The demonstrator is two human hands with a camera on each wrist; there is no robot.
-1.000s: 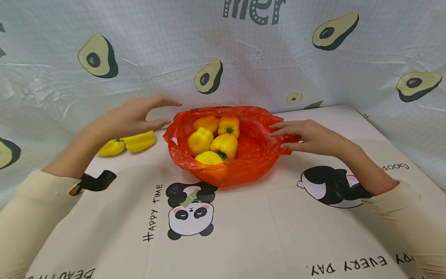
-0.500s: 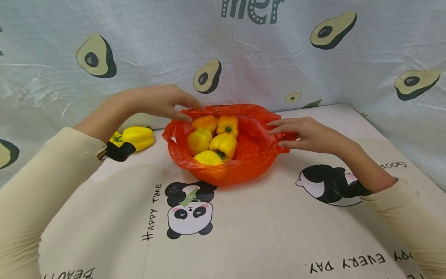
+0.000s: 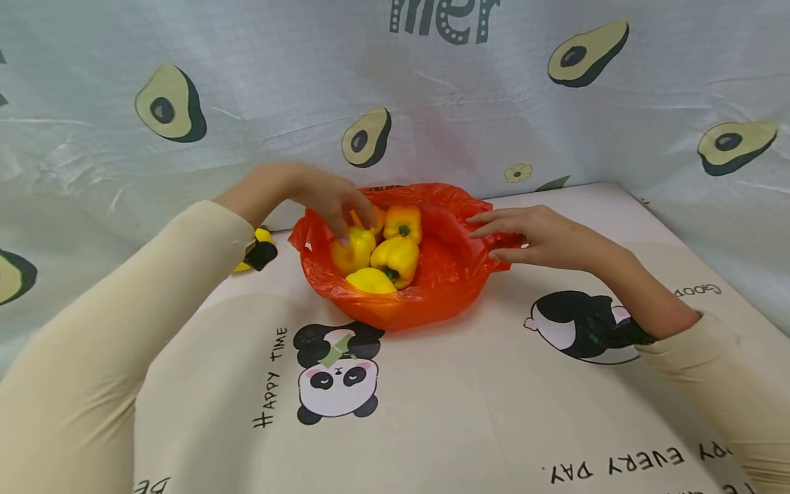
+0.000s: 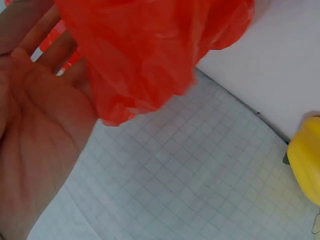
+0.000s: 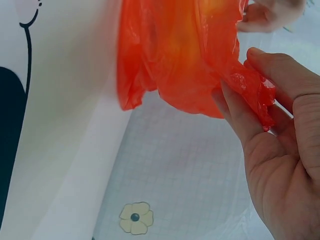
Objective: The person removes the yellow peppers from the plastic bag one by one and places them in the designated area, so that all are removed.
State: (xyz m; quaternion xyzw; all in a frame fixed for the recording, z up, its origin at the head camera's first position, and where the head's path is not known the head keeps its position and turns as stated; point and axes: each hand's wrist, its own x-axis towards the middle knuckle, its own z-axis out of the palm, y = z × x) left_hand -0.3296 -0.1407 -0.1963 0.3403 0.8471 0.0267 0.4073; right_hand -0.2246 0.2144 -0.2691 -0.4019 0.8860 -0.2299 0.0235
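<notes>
An open red plastic bag (image 3: 447,264) (image 4: 145,55) (image 5: 185,65) holds several peppers, among them an orange one (image 3: 403,221) and a yellow one (image 3: 397,259). From the left, my left hand (image 3: 324,195) (image 4: 40,120) reaches over the bag's rim, its bent fingertips at a yellow pepper (image 3: 354,255) and an orange pepper behind it; the hand partly covers both. My right hand (image 3: 537,237) (image 5: 280,150) holds the right side of the bag, with the gathered plastic between thumb and fingers in the right wrist view.
Left of the bag, a yellow pepper (image 3: 264,237) (image 4: 307,157) lies on the table, largely behind my left wrist in the head view. The table cover (image 3: 457,398) has panda prints. A pale sheet with avocado prints (image 3: 265,89) hangs behind.
My left hand has moved right, from beside the bag to over its left part, with the fingers lowered among the peppers. My right hand stays at the bag's right side.
</notes>
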